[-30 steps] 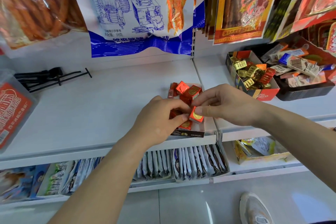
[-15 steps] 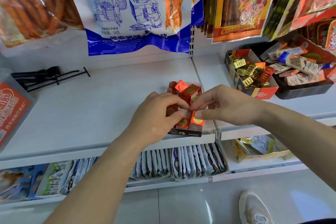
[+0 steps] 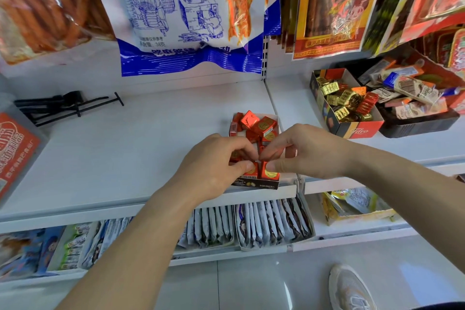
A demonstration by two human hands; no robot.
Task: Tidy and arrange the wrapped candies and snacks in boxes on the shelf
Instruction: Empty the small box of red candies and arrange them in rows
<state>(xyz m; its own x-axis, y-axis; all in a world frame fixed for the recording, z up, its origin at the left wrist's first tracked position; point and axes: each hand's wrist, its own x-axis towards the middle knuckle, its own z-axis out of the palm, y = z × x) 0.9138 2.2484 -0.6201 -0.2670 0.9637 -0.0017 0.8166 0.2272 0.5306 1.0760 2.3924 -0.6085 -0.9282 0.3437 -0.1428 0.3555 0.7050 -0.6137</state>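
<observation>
Both hands are down in the candy box [image 3: 256, 183], which sits at the front edge of the white shelf [image 3: 125, 158] near its right end, long axis running front to back, dark printed end wall facing the camera. The left hand [image 3: 214, 168] has thumb and curled fingers nipped on a red candy [image 3: 252, 171] in the front row. The right hand [image 3: 309, 151] pinches the second red candy [image 3: 270, 173] right beside it, thumb on the gold-seal face. Two narrow grips, fingertips almost meeting over the middle! Those two squares stand upright, touching, seals facing front. At the back end of the box the loose red candies [image 3: 259, 124] lie jumbled and tilted all ways. The middle of the box is hidden under the knuckles, so its filling there can't be told. On the neighbouring shelf to the right sits a second box [image 3: 362, 131] of gold and red sweets, set at an angle, with a black tray [image 3: 417, 124] of bars just beside it, its far end cut off. Black hooks [image 3: 68, 107] lie at the back left, and hanging snack bags [image 3: 186, 15] cover the back wall, tops out of frame
</observation>
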